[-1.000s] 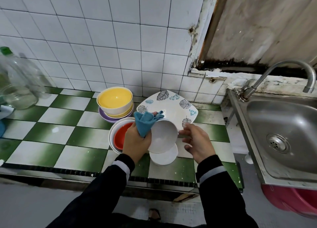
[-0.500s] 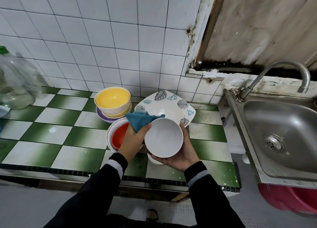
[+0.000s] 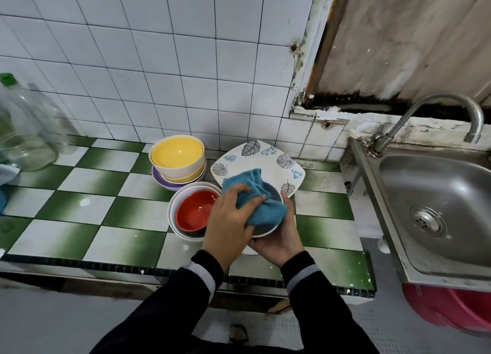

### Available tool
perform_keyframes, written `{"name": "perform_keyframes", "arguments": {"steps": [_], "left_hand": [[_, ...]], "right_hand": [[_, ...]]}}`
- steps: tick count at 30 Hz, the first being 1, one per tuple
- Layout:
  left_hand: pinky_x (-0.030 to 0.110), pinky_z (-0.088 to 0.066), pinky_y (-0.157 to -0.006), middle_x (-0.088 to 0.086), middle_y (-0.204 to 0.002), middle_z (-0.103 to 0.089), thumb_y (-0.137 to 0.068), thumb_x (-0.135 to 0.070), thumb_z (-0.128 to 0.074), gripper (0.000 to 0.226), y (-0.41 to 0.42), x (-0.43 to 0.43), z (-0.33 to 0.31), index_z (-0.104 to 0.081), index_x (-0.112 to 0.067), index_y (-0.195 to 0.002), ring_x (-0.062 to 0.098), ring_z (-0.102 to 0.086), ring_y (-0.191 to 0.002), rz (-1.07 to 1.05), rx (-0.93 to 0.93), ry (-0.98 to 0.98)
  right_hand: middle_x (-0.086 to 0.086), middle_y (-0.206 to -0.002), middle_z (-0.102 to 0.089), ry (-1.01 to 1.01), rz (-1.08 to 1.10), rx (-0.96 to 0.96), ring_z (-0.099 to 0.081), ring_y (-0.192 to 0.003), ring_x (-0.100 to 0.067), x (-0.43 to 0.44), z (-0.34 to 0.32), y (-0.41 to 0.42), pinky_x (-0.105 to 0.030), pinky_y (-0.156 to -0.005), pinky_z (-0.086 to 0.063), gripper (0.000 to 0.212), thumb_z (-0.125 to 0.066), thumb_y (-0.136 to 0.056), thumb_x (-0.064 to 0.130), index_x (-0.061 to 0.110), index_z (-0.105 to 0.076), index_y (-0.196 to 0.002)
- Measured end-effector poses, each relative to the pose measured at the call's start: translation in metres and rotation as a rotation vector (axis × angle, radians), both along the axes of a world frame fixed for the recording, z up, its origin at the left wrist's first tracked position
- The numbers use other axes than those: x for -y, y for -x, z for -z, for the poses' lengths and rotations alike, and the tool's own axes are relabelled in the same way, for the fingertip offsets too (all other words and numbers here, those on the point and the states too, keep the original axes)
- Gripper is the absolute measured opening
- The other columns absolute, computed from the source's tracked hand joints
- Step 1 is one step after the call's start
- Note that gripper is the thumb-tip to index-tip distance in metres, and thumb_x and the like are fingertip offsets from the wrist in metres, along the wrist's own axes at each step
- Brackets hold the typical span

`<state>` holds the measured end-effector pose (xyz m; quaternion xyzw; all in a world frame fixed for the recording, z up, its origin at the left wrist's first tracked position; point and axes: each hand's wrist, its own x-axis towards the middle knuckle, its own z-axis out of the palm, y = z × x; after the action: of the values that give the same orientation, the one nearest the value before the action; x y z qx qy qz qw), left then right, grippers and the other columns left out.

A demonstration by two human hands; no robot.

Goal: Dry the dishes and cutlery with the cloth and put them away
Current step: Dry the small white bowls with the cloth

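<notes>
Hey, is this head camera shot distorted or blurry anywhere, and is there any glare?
Head view: the wide lens bows the wall tiles and counter edge; light is soft and even; mild sheen on the red bowl and sink; the blue cloth looks slightly soft.

Fuzzy blue cloth (image 3: 253, 200), glossy tiled counter (image 3: 79, 207), brushed metal sink (image 3: 435, 202), clear plastic bottle (image 3: 24, 130)

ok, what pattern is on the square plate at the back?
The square plate is white with grey and teal leaf prints around its rim. Only the head view shows it.
</notes>
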<state>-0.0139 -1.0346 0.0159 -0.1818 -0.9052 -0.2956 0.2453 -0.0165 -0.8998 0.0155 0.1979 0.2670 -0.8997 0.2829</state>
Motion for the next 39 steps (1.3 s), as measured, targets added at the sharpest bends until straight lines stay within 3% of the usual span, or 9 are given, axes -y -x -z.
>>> {"name": "perform_keyframes", "arguments": {"steps": [6,17,23,25,27,30,34,36,39], "left_hand": [[0.027,-0.047,-0.095,0.011,-0.137,-0.045,-0.077,-0.023,-0.047,0.068,-0.007,-0.002,0.01,-0.047,-0.007,-0.143,0.022,-0.049,-0.119,0.013,0.189,0.0],[0.045,-0.044,-0.107,0.014,-0.133,-0.059,-0.094,-0.032,-0.043,0.049,-0.013,-0.016,0.02,-0.061,-0.003,-0.13,0.034,-0.053,-0.126,0.046,0.142,0.223],[0.034,-0.051,-0.076,0.002,-0.102,-0.068,-0.098,-0.047,-0.032,0.048,-0.014,-0.014,-0.003,-0.068,-0.015,-0.104,0.025,-0.064,-0.09,0.141,0.353,0.213],[0.033,-0.04,-0.068,0.0,-0.082,-0.063,-0.102,-0.046,-0.035,0.042,-0.016,-0.02,-0.015,-0.059,-0.018,-0.084,0.024,-0.058,-0.079,0.096,0.549,0.018],[0.033,-0.038,-0.065,-0.002,-0.069,-0.059,-0.103,-0.041,-0.042,0.041,-0.017,-0.024,-0.025,-0.056,-0.014,-0.075,0.022,-0.056,-0.073,0.032,0.751,-0.367],[0.034,-0.054,-0.084,-0.003,-0.088,-0.074,-0.103,-0.035,-0.047,0.032,-0.017,-0.036,-0.037,-0.067,-0.011,-0.096,0.014,-0.07,-0.088,-0.031,0.938,-1.142],[0.033,-0.058,-0.074,0.006,-0.099,-0.072,-0.102,-0.031,-0.049,0.025,0.001,-0.034,-0.055,-0.06,-0.011,-0.113,0.018,-0.068,-0.089,-0.153,1.072,-1.913],[0.037,-0.052,-0.086,0.016,-0.101,-0.064,-0.101,-0.029,-0.051,0.034,0.014,-0.021,-0.063,-0.056,-0.004,-0.123,0.026,-0.062,-0.092,-0.241,1.152,-2.15],[0.039,-0.049,-0.091,0.019,-0.1,-0.062,-0.096,-0.023,-0.057,0.03,0.02,-0.009,-0.067,-0.057,0.001,-0.114,0.028,-0.06,-0.091,-0.286,1.242,-2.132]], "right_hand": [[-0.017,-0.129,-0.064,-0.059,0.05,-0.075,-0.067,-0.107,-0.029,-0.01,0.002,0.003,-0.042,-0.083,-0.058,0.077,-0.047,-0.086,0.068,0.011,-0.057,-0.137],[-0.02,-0.141,-0.055,-0.069,0.058,-0.097,-0.056,-0.128,-0.03,-0.017,0.003,0.008,-0.04,-0.105,-0.048,0.085,-0.047,-0.089,0.07,0.003,-0.05,-0.142],[-0.018,-0.13,-0.063,-0.149,0.05,-0.139,-0.06,-0.121,-0.031,-0.011,0.008,0.009,-0.042,-0.108,-0.046,0.077,-0.049,-0.09,0.066,0.006,-0.055,-0.138],[-0.017,-0.118,-0.068,-0.198,0.048,-0.148,-0.065,-0.11,-0.03,-0.006,0.007,0.009,-0.042,-0.102,-0.049,0.068,-0.052,-0.088,0.062,0.009,-0.061,-0.131],[-0.016,-0.116,-0.068,-0.23,0.046,-0.165,-0.066,-0.105,-0.027,-0.001,0.005,0.009,-0.04,-0.093,-0.053,0.065,-0.054,-0.087,0.058,0.01,-0.062,-0.13],[-0.016,-0.126,-0.066,-0.241,0.037,-0.198,-0.065,-0.112,-0.025,0.001,0.003,0.01,-0.036,-0.089,-0.056,0.062,-0.051,-0.09,0.053,0.009,-0.06,-0.132],[-0.015,-0.13,-0.065,-0.206,-0.008,-0.185,-0.065,-0.113,-0.023,0.005,0.003,0.009,-0.037,-0.089,-0.057,0.063,-0.047,-0.093,0.055,0.009,-0.059,-0.134],[-0.013,-0.125,-0.068,-0.226,-0.03,-0.19,-0.067,-0.109,-0.022,0.006,0.005,0.008,-0.04,-0.092,-0.055,0.062,-0.048,-0.09,0.056,0.011,-0.061,-0.131],[-0.013,-0.121,-0.069,-0.218,-0.013,-0.17,-0.067,-0.105,-0.022,0.006,0.007,0.006,-0.042,-0.095,-0.052,0.062,-0.049,-0.088,0.057,0.011,-0.063,-0.127]]}}
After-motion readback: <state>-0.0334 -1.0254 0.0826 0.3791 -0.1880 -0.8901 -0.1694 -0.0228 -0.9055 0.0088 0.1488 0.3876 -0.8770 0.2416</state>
